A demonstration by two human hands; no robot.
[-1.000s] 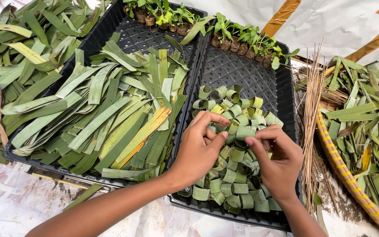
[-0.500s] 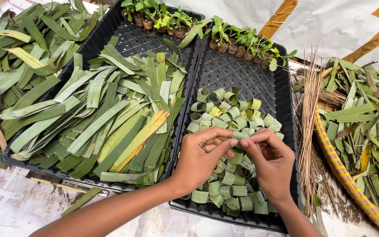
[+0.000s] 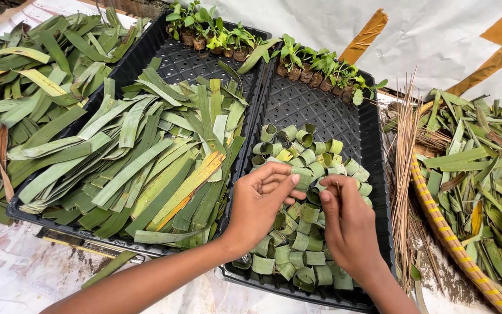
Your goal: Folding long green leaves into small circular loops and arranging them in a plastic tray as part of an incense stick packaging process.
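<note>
Two black plastic trays sat side by side, both with perforated floors. The left tray (image 3: 164, 55) held a loose heap of flat leaf strips (image 3: 146, 168), long and narrow, mostly green with a few yellowed ones, their long axes running roughly from the near left toward the far right. Along its far edge stood a row of small seedlings (image 3: 204, 32) in tiny pots. The right tray (image 3: 373, 151) had a similar row of seedlings (image 3: 321, 67) at its back edge, and its near half was filled with a pile of leaf rings (image 3: 297, 244), short strips curled into little open cylinders, most of them standing or leaning with their hollow ends facing up.

The left hand (image 3: 260, 203) hovered over the ring pile with its fingers curled inward, thumb and fingertips close together; I could not tell whether anything was pinched between them. The right hand (image 3: 350, 224) was just beside it, its fingers bent and drawn together around a leaf ring (image 3: 319, 185) at the top of the pile, between the two hands.

Outside the trays, uncut leaves (image 3: 24, 87) lay piled to the left. To the right lay a bundle of thin brown sticks (image 3: 405, 157), running from near to far, and a woven basket (image 3: 437, 215) with a yellow rim, full of leaf scraps (image 3: 483, 168).
</note>
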